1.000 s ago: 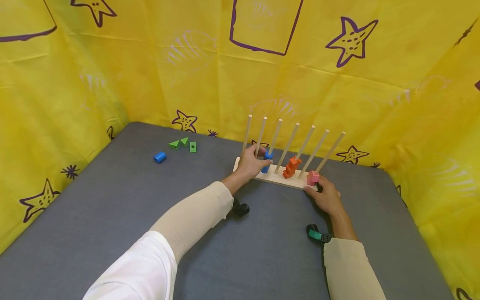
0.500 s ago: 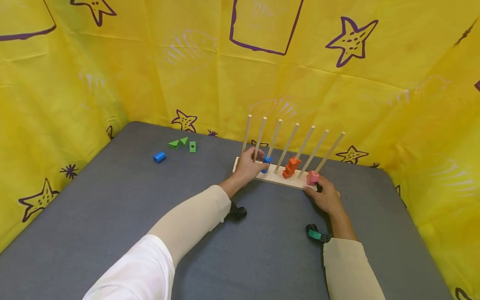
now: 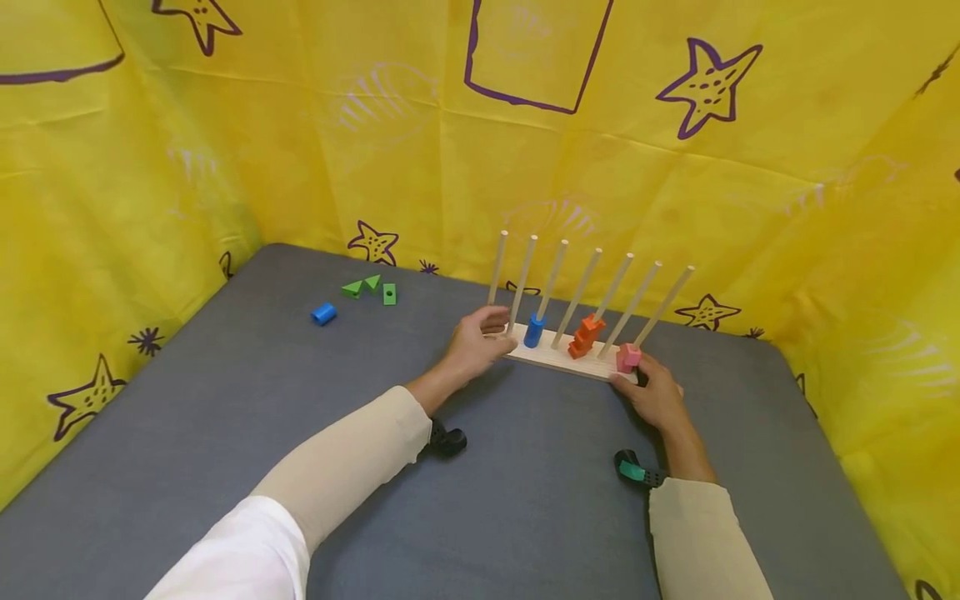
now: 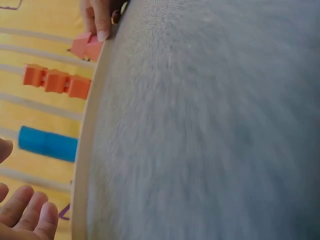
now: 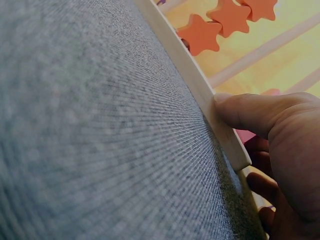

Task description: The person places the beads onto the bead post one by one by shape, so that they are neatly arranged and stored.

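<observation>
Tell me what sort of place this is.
Probably a makeshift play or filming corner, though the wider room is out of view. A grey table is backed by a yellow cloth printed with starfish, and a wooden peg board with colored blocks sits on it.

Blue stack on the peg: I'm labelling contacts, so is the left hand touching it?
Apart. The head view shows a narrow strip of bare wooden board between the left hand and the blue stack.
</observation>
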`<state>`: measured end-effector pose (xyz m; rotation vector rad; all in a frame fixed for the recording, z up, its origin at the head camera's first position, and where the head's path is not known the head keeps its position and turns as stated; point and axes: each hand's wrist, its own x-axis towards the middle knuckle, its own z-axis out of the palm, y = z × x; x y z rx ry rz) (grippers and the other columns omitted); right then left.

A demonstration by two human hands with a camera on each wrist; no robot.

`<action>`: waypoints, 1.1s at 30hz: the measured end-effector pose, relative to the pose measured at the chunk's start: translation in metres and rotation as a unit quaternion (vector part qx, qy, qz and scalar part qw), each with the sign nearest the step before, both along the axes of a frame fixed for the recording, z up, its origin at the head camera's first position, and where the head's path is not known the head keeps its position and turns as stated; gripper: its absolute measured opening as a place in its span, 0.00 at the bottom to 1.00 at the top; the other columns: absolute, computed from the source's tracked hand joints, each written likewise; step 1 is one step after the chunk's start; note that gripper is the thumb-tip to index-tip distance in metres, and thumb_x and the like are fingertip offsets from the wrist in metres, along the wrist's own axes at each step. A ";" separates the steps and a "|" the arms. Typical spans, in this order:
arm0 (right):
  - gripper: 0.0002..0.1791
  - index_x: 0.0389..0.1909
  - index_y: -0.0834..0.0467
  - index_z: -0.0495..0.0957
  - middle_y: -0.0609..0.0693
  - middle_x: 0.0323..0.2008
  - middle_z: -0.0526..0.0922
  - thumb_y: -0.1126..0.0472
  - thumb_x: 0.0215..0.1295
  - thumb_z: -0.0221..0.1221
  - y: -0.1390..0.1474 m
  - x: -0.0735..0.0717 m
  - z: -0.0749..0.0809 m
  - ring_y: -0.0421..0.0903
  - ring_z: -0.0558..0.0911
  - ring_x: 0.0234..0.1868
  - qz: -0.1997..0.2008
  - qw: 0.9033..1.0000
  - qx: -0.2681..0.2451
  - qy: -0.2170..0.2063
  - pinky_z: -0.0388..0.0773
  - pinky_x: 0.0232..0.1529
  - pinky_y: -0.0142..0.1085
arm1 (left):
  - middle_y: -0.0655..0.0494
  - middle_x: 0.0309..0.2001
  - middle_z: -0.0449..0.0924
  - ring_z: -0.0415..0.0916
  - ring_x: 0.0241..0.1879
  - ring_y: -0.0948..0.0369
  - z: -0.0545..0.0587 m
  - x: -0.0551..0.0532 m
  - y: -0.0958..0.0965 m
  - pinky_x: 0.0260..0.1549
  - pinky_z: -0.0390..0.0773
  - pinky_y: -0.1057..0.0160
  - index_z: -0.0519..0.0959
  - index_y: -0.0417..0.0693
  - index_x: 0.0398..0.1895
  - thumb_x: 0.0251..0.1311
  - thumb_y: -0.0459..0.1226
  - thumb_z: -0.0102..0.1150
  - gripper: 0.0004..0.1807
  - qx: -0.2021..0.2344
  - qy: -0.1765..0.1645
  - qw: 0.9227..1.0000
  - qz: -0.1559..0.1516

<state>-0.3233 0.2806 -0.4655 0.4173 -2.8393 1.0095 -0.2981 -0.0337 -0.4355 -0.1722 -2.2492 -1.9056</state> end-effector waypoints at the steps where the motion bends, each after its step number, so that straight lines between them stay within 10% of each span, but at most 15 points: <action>1: 0.27 0.60 0.65 0.72 0.67 0.62 0.70 0.54 0.64 0.63 0.000 0.000 0.000 0.67 0.66 0.62 0.001 1.000 -0.001 0.001 0.52 0.53 0.67 | 0.40 0.53 0.78 0.75 0.53 0.47 0.001 0.002 -0.004 0.48 0.77 0.57 0.74 0.34 0.59 0.51 0.25 0.66 0.28 0.000 0.002 1.000 -0.002; 19: 0.27 0.59 0.66 0.72 0.67 0.62 0.69 0.54 0.65 0.63 -0.001 0.004 0.001 0.68 0.67 0.62 0.003 1.000 -0.003 0.007 0.52 0.54 0.67 | 0.37 0.48 0.79 0.77 0.46 0.47 0.034 0.045 -0.072 0.43 0.76 0.48 0.76 0.34 0.52 0.52 0.25 0.68 0.21 0.002 0.117 0.993 0.018; 33: 0.25 0.56 0.66 0.72 0.68 0.59 0.71 0.54 0.65 0.62 -0.001 0.004 0.002 0.68 0.68 0.59 0.005 1.000 -0.003 0.003 0.51 0.55 0.68 | 0.28 0.46 0.77 0.74 0.47 0.40 0.053 0.078 -0.139 0.39 0.75 0.68 0.74 0.23 0.49 0.53 0.21 0.64 0.19 0.009 0.156 0.974 0.166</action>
